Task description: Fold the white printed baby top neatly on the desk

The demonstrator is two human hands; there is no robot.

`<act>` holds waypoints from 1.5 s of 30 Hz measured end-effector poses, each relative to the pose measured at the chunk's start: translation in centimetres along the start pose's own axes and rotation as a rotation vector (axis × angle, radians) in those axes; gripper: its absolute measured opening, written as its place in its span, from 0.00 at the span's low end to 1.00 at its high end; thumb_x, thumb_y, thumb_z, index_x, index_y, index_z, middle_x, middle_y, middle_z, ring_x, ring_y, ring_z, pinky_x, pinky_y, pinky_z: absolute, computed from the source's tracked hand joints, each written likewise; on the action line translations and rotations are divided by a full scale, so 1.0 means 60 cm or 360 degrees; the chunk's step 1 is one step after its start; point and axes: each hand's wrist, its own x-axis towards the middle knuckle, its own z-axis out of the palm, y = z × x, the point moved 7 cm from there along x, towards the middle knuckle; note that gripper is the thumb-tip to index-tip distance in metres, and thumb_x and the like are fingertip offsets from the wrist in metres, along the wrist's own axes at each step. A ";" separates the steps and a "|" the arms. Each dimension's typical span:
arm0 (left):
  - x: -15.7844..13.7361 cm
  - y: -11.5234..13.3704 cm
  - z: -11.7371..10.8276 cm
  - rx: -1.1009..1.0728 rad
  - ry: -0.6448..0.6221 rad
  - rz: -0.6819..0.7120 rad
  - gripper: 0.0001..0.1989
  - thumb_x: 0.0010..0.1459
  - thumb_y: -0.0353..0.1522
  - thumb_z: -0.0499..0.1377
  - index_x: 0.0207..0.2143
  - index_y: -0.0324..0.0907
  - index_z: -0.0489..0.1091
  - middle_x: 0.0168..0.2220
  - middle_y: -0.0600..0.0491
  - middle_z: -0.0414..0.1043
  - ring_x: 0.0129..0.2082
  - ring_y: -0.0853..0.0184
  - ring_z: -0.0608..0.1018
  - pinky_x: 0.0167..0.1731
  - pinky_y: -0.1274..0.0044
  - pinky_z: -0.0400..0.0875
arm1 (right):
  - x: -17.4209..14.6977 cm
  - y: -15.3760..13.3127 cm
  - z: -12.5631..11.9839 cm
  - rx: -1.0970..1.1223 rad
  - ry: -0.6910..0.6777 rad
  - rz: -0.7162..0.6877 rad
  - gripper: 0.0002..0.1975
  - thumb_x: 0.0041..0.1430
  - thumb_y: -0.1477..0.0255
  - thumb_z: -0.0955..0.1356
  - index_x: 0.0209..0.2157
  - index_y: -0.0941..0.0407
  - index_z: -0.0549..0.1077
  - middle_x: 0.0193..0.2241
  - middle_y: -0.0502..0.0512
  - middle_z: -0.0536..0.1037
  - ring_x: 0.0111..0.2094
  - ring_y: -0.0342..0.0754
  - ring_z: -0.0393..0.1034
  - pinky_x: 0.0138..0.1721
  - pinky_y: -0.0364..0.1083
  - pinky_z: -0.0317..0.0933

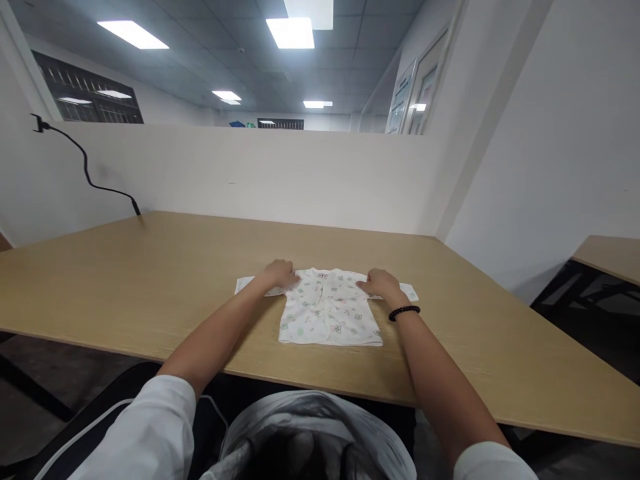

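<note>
We are looking down at a small printed baby shirt [327, 308] lying flat and face up on the wooden table [150, 287], straight ahead at twelve o'clock, near the table's front edge. Our left hand [281, 273] is pressing palm-down on the shirt's shoulder at about eleven o'clock, fingers spread flat and gripping nothing. Our right hand [380, 283], with a dark bead bracelet [404, 311] at the wrist, is resting the same way on the other shoulder at one o'clock, also flat and closed on nothing. Both sleeves are sticking out sideways past our hands.

We are judging the cloth light and slippery on this smooth top, so uneven pressure from one palm could be dragging the shirt askew or bunching the front placket. A black cable [87, 170] is hanging on the partition at ten o'clock, well apart.
</note>
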 end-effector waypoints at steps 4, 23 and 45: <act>-0.002 -0.015 0.046 -0.0062 -0.0454 0.0122 0.49 0.48 0.60 0.52 0.65 0.40 0.52 0.67 0.39 0.46 0.66 0.46 0.51 0.59 0.58 0.54 | 0.003 -0.005 0.035 0.0112 -0.0289 -0.0299 0.23 0.45 0.51 0.73 0.22 0.56 0.64 0.22 0.53 0.70 0.25 0.47 0.63 0.24 0.43 0.49; 0.001 0.063 0.043 -0.0264 -0.0022 0.0811 0.31 0.66 0.49 0.38 0.67 0.47 0.44 0.69 0.51 0.38 0.68 0.60 0.39 0.64 0.65 0.36 | -0.079 -0.139 0.060 0.0477 -0.0933 -0.0934 0.20 0.44 0.56 0.74 0.30 0.58 0.72 0.24 0.49 0.72 0.24 0.41 0.62 0.23 0.39 0.51; -0.013 0.074 0.063 -0.0178 -0.0308 0.0715 0.36 0.59 0.57 0.44 0.66 0.56 0.45 0.69 0.54 0.36 0.68 0.53 0.38 0.61 0.51 0.30 | -0.121 -0.203 0.073 0.0314 -0.0856 -0.1169 0.11 0.44 0.72 0.74 0.32 0.58 0.75 0.24 0.48 0.73 0.27 0.42 0.67 0.28 0.38 0.56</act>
